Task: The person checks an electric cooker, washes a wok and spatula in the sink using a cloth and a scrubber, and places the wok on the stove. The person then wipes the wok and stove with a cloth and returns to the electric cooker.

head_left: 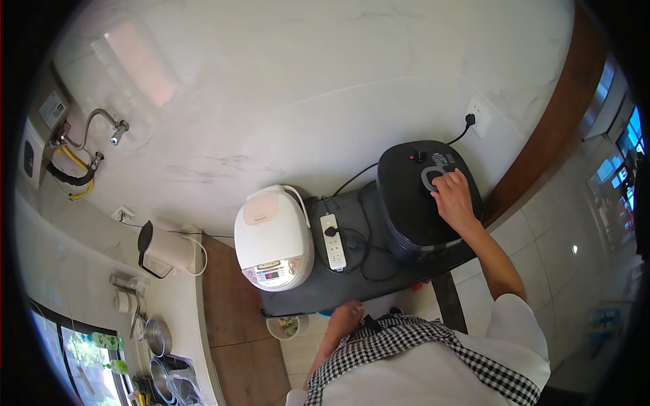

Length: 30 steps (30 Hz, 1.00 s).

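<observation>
My right hand (452, 196) is on top of the black cooker (413, 210), its bent fingers gripping the grey round knob (433, 178) on the lid. My left hand (346, 318) hangs near the front edge of the dark table (298, 301), its fingers curled; whether it holds anything is hidden. On the table, left of the black cooker, stands a white rice cooker (274, 233) with its lid closed. Between the two cookers lies a white power strip (333, 242) with a black plug in it.
A bin (287, 327) stands on the floor below the table's front edge. At the left, a kettle (166, 250) and metal pots (158, 337) sit on the counter (177, 308). Black cables (366, 237) cross the table. A wall socket (479, 117) is behind the black cooker.
</observation>
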Tool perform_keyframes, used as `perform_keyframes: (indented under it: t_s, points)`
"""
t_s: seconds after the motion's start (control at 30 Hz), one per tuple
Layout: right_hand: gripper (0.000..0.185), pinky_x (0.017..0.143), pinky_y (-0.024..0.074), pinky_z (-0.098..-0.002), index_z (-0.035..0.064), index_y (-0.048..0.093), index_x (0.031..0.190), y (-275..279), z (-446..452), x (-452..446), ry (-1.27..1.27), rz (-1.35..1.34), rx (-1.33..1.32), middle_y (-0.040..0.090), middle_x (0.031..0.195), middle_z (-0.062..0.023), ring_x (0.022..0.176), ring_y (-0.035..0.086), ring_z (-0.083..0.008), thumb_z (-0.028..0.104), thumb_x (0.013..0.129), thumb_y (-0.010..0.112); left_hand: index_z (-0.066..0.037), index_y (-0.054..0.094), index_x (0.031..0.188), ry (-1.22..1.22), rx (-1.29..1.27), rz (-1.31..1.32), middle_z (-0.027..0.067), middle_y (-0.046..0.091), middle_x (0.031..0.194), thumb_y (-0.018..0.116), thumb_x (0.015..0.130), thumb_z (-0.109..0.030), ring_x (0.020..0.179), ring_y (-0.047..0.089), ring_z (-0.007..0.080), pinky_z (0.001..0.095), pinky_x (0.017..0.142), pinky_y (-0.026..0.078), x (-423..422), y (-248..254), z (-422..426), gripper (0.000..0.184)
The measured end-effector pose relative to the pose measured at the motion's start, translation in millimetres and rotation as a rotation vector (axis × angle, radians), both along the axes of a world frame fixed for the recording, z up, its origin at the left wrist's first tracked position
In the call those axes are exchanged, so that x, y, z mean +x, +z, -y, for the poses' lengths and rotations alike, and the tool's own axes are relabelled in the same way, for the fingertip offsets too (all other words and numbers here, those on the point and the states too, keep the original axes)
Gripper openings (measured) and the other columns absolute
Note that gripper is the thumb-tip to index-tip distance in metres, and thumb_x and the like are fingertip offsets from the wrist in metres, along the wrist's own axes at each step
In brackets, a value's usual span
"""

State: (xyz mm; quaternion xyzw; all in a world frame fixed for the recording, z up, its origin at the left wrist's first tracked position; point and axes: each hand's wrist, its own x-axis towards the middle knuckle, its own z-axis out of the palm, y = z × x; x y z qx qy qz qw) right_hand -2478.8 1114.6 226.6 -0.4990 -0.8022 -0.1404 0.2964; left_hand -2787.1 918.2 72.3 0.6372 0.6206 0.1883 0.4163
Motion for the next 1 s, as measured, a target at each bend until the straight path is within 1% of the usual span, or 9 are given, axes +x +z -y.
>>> perform_keyframes:
  t_s: [0.2,0.3,0.4,1.0]
  points:
    - [0.024,0.097,0.0347,-0.0445,0.0061,0.055,0.089,0.8,0.9,-0.7,-0.022,-0.002,-0.022,0.055,0.086,-0.0094,0.095,0.052,-0.0261,0.005,0.069,0.069,-0.004,0.063,0.101,0.007,0.0,0.026,0.0188,0.064,0.083,0.062,0.078,-0.019,0.078,0.063,0.0316,0.037,0.071,0.049,-0.8,-5.2,-1.4,0.027]
    - [0.024,0.097,0.0347,-0.0447,0.0059,0.055,0.089,0.4,0.1,-0.2,-0.017,0.001,-0.026,0.055,0.085,-0.0095,0.094,0.052,-0.0262,0.005,0.069,0.069,-0.002,0.062,0.101,0.006,0.013,0.022,0.0166,0.065,0.082,0.064,0.079,-0.015,0.074,0.063,0.0256,0.0344,0.068,0.049,0.7,-6.8,-0.8,0.025]
    - [0.024,0.097,0.0347,-0.0447,0.0057,0.055,0.089,0.4,-0.1,0.4,-0.013,0.005,-0.022,0.055,0.085,-0.0096,0.094,0.052,-0.0265,0.005,0.069,0.069,-0.004,0.063,0.101,0.006,-0.028,0.035,0.0184,0.064,0.085,0.062,0.078,-0.019,0.08,0.063,0.0311,0.0368,0.073,0.049,2.8,-1.9,-1.7,0.027]
    - [0.024,0.096,0.0361,-0.045,0.0052,0.054,0.087,2.9,0.3,-0.1,0.01,0.009,-0.011,0.055,0.083,-0.0108,0.092,0.053,-0.0274,0.003,0.068,0.068,-0.005,0.063,0.101,-0.007,-0.046,0.039,0.0171,0.064,0.085,0.062,0.079,-0.02,0.082,0.063,0.0315,0.0373,0.074,0.048,3.9,-0.7,1.6,0.027]
